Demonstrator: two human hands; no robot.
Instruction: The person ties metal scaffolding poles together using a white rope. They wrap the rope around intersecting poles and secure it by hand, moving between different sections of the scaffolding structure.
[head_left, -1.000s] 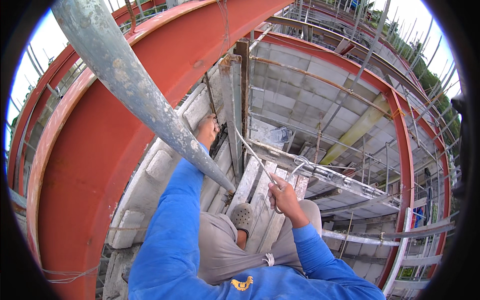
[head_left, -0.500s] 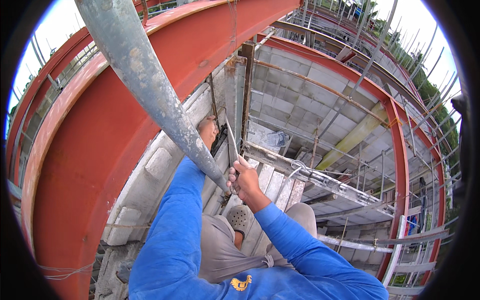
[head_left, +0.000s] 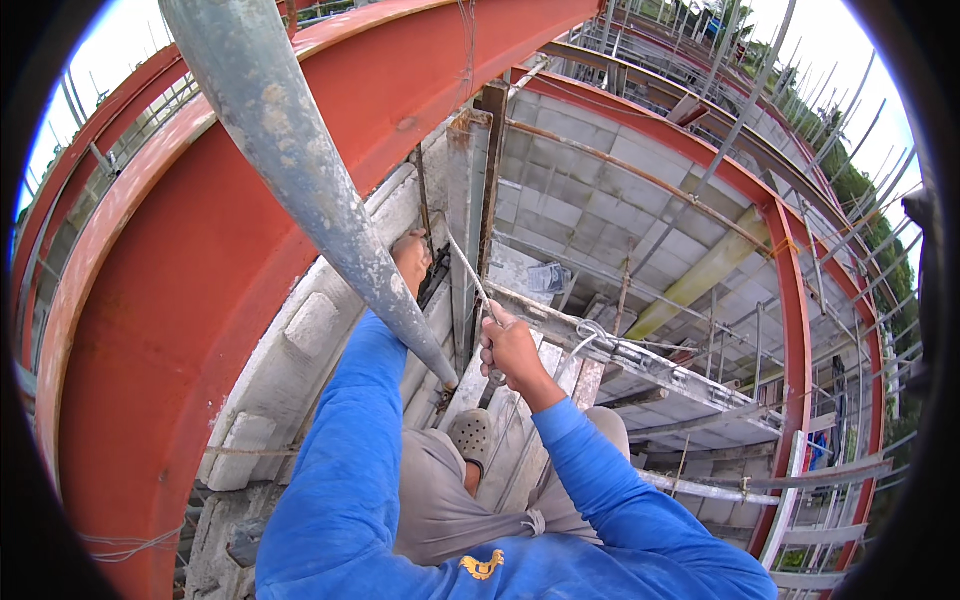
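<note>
My right hand (head_left: 510,348) is closed around the lower end of a thin pale metal rod (head_left: 466,264). The rod slants up and left to the steel post by the wall, and a bit of metal shows below my fist. My left hand (head_left: 411,258) reaches past the thick grey pipe (head_left: 335,215), which hides its wrist. Its fingers are curled against the block wall (head_left: 318,325) beside a thin rusty bar (head_left: 424,200). What they hold, if anything, is hidden. The pipe's lower end stands between my forearms.
A large red steel beam (head_left: 190,320) curves along the left. My clog (head_left: 468,436) rests on narrow planks (head_left: 512,440). To the right, a rail (head_left: 640,355) carries a loop of wire (head_left: 592,335), with a drop and scaffold pipes beyond. A yellowish beam (head_left: 690,285) leans farther off.
My right hand has moved to the right, away from the pipe's lower end. The thin rod now slants more. My left hand has stayed almost in place by the wall.
</note>
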